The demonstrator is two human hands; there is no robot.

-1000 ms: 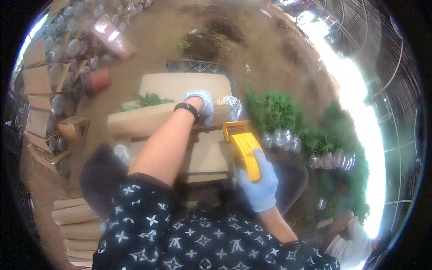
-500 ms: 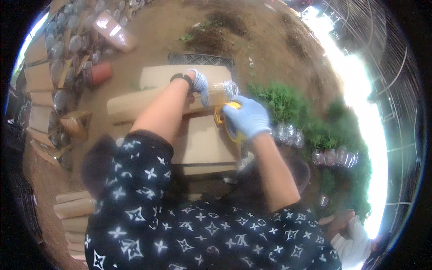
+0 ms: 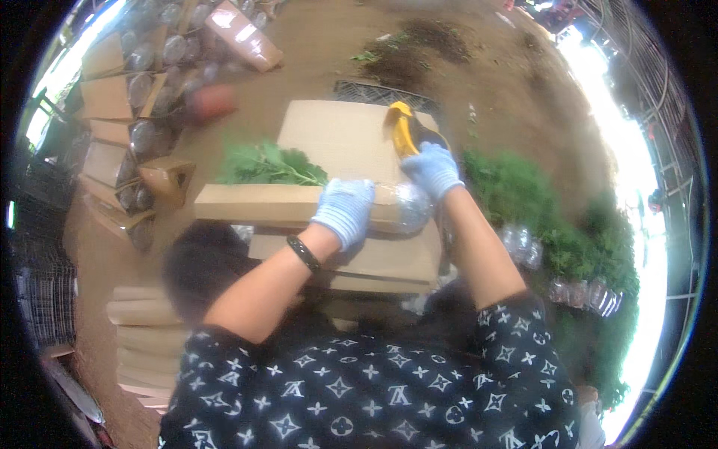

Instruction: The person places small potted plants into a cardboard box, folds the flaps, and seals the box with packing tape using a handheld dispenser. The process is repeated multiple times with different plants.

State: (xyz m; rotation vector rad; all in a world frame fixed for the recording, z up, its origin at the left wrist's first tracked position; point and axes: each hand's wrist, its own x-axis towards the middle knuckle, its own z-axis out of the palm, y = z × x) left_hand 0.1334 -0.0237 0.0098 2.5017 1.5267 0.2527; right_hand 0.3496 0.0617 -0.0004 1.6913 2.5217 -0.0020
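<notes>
Pressing down with the left hand (image 3: pixel 344 211), gloved in pale blue, palm flat and fingers curled over the long edge of a shut cardboard box (image 3: pixel 295 203) that lies across a stack of like boxes (image 3: pixel 374 258). Clamped in the right hand (image 3: pixel 432 168), also gloved, a yellow tape gun (image 3: pixel 404 127), held at the box's far right end, just above clear film (image 3: pixel 410 206) that wraps that end. Hands apart, one mid-box, one at the corner, both busy on the same box. Judging by the film already round the right end, sealing looks begun but not finished: no tape line shows along the top, though glare and blur make that hard to tell. Behind the box, a wider flat carton (image 3: pixel 336 135), with leafy green sprigs (image 3: pixel 265 165) lying at its left edge, just beyond the box's far side. Further right on the bare earth floor (image 3: pixel 321 45), more greenery (image 3: pixel 523 194) in clear sleeves, seemingly left to pack. At left, a rack of brown cartons (image 3: pixel 105 97) with clear bags; at lower left, flat stacked cardboard (image 3: pixel 146 329). Black wristband (image 3: pixel 303 253) on the left forearm.
</notes>
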